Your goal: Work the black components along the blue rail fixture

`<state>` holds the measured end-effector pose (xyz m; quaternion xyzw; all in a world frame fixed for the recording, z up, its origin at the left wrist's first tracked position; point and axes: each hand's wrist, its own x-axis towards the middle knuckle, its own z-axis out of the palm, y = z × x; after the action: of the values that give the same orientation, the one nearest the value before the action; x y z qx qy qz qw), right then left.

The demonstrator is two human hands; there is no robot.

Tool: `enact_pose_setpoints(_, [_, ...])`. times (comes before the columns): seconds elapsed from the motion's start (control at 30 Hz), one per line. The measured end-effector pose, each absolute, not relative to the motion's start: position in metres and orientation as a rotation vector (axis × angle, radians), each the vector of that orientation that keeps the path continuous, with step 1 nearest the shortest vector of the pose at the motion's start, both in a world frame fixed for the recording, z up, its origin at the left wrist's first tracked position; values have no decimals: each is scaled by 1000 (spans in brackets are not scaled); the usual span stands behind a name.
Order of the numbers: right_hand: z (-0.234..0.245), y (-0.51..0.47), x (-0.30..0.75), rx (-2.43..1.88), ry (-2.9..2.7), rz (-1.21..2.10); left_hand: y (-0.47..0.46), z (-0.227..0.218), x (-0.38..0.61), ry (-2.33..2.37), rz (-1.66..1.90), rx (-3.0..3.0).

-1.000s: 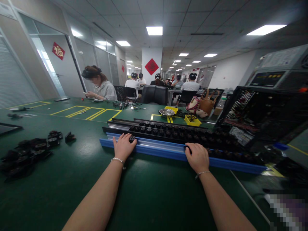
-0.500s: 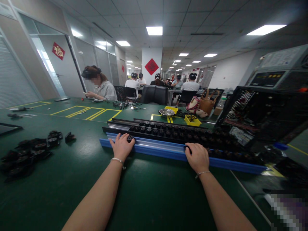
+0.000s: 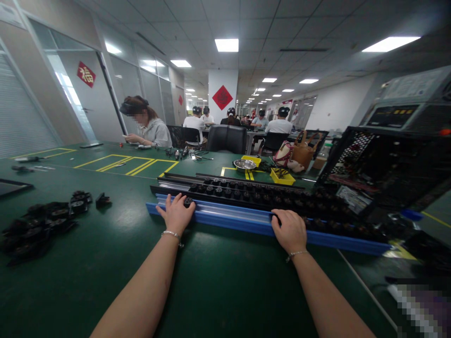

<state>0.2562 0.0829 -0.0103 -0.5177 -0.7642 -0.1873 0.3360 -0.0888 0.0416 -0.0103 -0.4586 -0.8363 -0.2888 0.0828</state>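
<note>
Across the frame's middle, a long blue rail [image 3: 243, 220] on a green table [image 3: 225, 281], bare tabletop open below it, black part rows [image 3: 268, 195] packed just behind. Left hand [image 3: 175, 214] flat on the rail, fingertips pinching a small black part [image 3: 187, 202]. Right hand [image 3: 289, 231] curled, gripping the rail's edge.

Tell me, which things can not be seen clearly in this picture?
Head view:
- Right hand: fingertips hidden behind the blue rail, grip unclear.
- Left hand: small black part at its fingers, too small to identify.
- Black pile: too dark.
- Bottom right corner: blurred.
</note>
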Motion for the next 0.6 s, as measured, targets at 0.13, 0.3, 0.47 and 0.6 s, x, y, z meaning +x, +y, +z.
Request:
enact_pose_setpoints(0.13, [-11, 83, 256, -1349, -1992, -479, 41, -10, -89, -2515, -862, -1367])
enact_pose_setpoints(0.3, [-11, 82, 256, -1343, -1978, -480, 41, -10, -91, -2523, -906, -1339])
enact_pose_setpoints(0.47, [-12, 84, 257, -1343, -1998, -467, 40, -9, -91, -2515, -950, -1321])
enact_pose_setpoints(0.6, [-12, 83, 256, -1354, -1984, -464, 40, -8, -92, -2522, -966, -1294])
